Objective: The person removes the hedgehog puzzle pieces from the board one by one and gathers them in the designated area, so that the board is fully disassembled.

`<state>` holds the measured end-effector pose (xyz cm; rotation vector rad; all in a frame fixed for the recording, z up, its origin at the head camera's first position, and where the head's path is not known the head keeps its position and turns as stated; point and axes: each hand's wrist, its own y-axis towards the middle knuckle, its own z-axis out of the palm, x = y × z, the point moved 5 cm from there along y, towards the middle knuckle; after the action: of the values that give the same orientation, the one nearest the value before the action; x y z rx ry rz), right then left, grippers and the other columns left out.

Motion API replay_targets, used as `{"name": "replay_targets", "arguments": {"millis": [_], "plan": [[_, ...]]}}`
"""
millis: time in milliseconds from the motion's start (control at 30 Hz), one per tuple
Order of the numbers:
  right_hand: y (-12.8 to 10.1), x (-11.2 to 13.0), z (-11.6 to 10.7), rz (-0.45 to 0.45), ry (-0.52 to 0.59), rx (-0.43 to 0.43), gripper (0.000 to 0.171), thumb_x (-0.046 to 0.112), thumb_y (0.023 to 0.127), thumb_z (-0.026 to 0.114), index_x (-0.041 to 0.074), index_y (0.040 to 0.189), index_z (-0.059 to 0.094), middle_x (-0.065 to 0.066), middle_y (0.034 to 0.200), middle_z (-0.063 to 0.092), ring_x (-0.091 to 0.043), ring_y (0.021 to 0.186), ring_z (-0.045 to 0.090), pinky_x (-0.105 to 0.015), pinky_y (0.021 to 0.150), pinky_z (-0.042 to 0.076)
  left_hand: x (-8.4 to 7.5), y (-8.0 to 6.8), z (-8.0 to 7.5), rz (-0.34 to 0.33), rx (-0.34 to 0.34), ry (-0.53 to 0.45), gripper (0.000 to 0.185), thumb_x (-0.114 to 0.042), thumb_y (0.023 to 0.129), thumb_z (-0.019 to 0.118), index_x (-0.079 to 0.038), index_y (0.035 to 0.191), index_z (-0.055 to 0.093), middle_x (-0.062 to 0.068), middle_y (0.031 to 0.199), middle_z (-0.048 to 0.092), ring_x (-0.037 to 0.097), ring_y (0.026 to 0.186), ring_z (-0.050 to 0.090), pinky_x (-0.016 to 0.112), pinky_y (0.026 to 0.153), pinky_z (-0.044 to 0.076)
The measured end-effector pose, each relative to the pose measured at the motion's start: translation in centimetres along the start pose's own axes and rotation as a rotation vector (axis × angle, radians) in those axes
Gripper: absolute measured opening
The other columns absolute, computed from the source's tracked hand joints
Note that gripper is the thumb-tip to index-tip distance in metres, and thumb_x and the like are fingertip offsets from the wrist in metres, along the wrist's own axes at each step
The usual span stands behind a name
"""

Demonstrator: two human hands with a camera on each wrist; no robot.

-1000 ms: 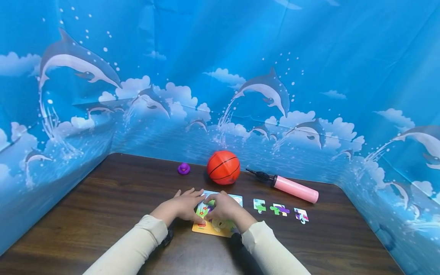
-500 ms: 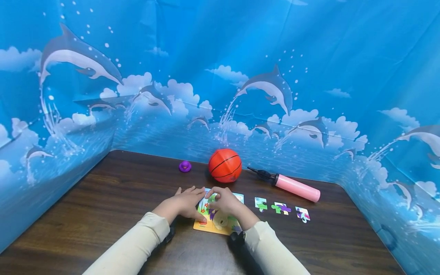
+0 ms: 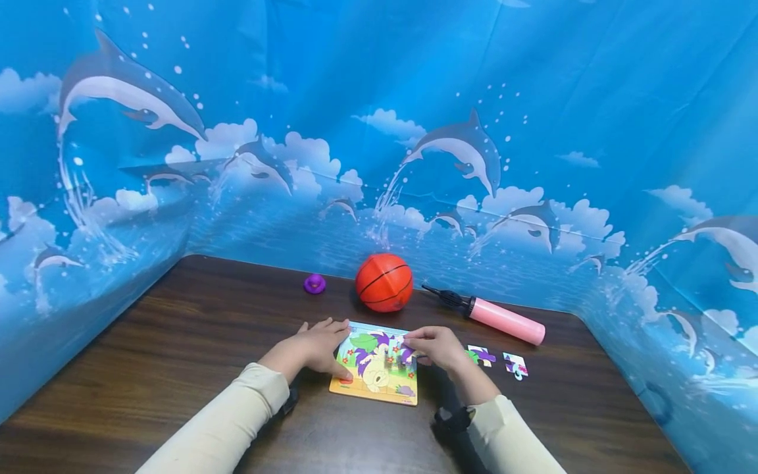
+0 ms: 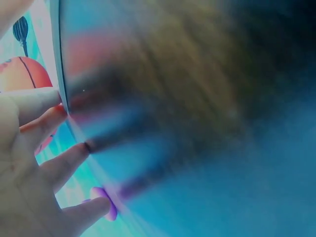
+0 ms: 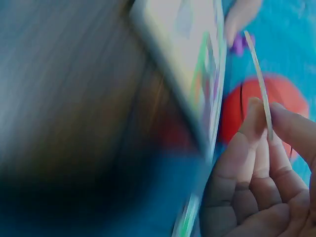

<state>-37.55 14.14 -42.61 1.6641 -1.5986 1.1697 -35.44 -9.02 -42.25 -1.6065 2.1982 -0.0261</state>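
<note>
A picture puzzle [image 3: 374, 377] with a cartoon hedgehog lies flat on the dark table. My left hand [image 3: 314, 349] is at its left side, fingers spread and thumb over the lower left corner. In the left wrist view the fingers of the left hand [image 4: 44, 158] are extended and apart. At the puzzle's right edge my right hand [image 3: 438, 347] pinches a puzzle piece. The right wrist view shows that puzzle piece [image 5: 261, 81] edge-on between thumb and finger of the right hand [image 5: 256, 177]; its printed face is hidden there.
Two loose puzzle pieces, one green and purple [image 3: 482, 356] and one white and purple [image 3: 515, 365], lie to the right. Behind stand an orange ball [image 3: 383, 283], a purple rubber duck [image 3: 315, 284] and a pink hand pump [image 3: 508, 321]. A blue dolphin curtain [image 3: 355, 131] surrounds the table.
My right hand has moved right from over the puzzle to its right edge, uncovering the picture. The leftmost loose piece no longer shows in the head view. My left hand has stayed in place.
</note>
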Motion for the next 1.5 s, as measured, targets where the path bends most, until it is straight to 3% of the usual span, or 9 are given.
{"name": "replay_targets", "arguments": {"millis": [167, 300, 467, 767, 900, 1000, 1100, 1267, 1500], "plan": [[-1.5, -2.4, -3.8, 0.021, -0.102, -0.071, 0.015, 0.016, 0.094, 0.069, 0.002, 0.097, 0.076, -0.004, 0.088, 0.071, -0.018, 0.078, 0.061, -0.037, 0.074, 0.059, 0.2, -0.1, -0.2, 0.003, -0.003, 0.002, 0.095, -0.055, 0.077, 0.079, -0.008, 0.151, 0.042, 0.007, 0.160, 0.032, 0.036, 0.148, 0.021, 0.066, 0.114, 0.017], [-2.4, -3.4, -5.2, 0.021, -0.157, -0.090, 0.014, 0.016, 0.093, 0.070, 0.002, 0.094, 0.075, -0.003, 0.087, 0.070, -0.018, 0.078, 0.060, -0.037, 0.073, 0.058, 0.3, -0.1, -0.1, 0.002, -0.002, -0.005, 0.095, -0.056, 0.077, 0.078, -0.008, 0.151, 0.042, 0.007, 0.160, 0.032, 0.036, 0.148, 0.021, 0.065, 0.114, 0.018], [-2.8, -3.8, -5.8, 0.022, -0.230, -0.112, 0.012, 0.017, 0.092, 0.072, 0.005, 0.091, 0.075, -0.003, 0.086, 0.070, -0.019, 0.079, 0.060, -0.038, 0.074, 0.058, 0.3, 0.1, 0.1, 0.007, -0.001, -0.017, 0.095, -0.056, 0.077, 0.079, -0.008, 0.151, 0.042, 0.008, 0.160, 0.032, 0.036, 0.148, 0.021, 0.065, 0.113, 0.019], [-3.4, -2.0, -6.5, -0.022, -0.644, -0.225, 0.024, 0.030, 0.094, 0.066, 0.009, 0.101, 0.076, -0.003, 0.086, 0.070, -0.019, 0.072, 0.057, -0.042, 0.065, 0.050, 0.3, 0.1, 0.1, -0.007, 0.008, -0.016, 0.096, -0.056, 0.077, 0.079, -0.009, 0.152, 0.041, 0.007, 0.160, 0.031, 0.036, 0.148, 0.020, 0.065, 0.113, 0.020], [-3.1, -1.0, -6.1, -0.026, -0.700, -0.252, 0.027, 0.030, 0.095, 0.064, 0.009, 0.108, 0.074, -0.005, 0.093, 0.072, -0.021, 0.074, 0.060, -0.045, 0.068, 0.053, 0.2, 0.1, 0.1, -0.007, 0.010, -0.011, 0.096, -0.056, 0.077, 0.078, -0.010, 0.152, 0.041, 0.007, 0.160, 0.031, 0.036, 0.148, 0.020, 0.065, 0.114, 0.020], [-2.4, -0.1, -4.6, -0.067, -0.650, -0.204, 0.022, 0.028, 0.094, 0.068, 0.012, 0.107, 0.074, -0.004, 0.096, 0.071, -0.020, 0.078, 0.061, -0.044, 0.071, 0.055, 0.3, 0.1, 0.2, -0.007, 0.011, -0.011, 0.096, -0.057, 0.077, 0.078, -0.010, 0.152, 0.040, 0.007, 0.160, 0.031, 0.036, 0.148, 0.020, 0.065, 0.114, 0.020], [-1.7, 1.0, -2.0, -0.149, -0.619, -0.081, 0.020, 0.025, 0.089, 0.075, 0.016, 0.107, 0.074, -0.002, 0.096, 0.068, -0.018, 0.082, 0.061, -0.040, 0.071, 0.055, 0.4, 0.1, 0.2, -0.006, 0.011, -0.005, 0.096, -0.057, 0.077, 0.078, -0.010, 0.152, 0.040, 0.007, 0.161, 0.030, 0.035, 0.149, 0.020, 0.065, 0.114, 0.020], [-0.9, 2.8, 2.3, -0.238, -0.644, 0.131, 0.044, 0.028, 0.079, 0.085, 0.019, 0.120, 0.072, -0.006, 0.101, 0.055, -0.020, 0.085, 0.054, -0.040, 0.073, 0.052, 0.3, 0.1, 0.1, 0.012, 0.008, -0.004, 0.095, -0.056, 0.078, 0.078, -0.009, 0.152, 0.040, 0.008, 0.160, 0.030, 0.036, 0.148, 0.020, 0.065, 0.114, 0.020], [0.0, 4.0, 4.7, -0.200, -0.671, 0.201, 0.064, 0.029, 0.074, 0.089, 0.020, 0.132, 0.065, -0.009, 0.105, 0.051, -0.021, 0.088, 0.051, -0.044, 0.080, 0.051, 0.1, -0.1, 0.0, 0.029, 0.006, -0.005, 0.095, -0.056, 0.078, 0.078, -0.008, 0.152, 0.040, 0.008, 0.160, 0.031, 0.037, 0.148, 0.021, 0.066, 0.113, 0.020]]}}
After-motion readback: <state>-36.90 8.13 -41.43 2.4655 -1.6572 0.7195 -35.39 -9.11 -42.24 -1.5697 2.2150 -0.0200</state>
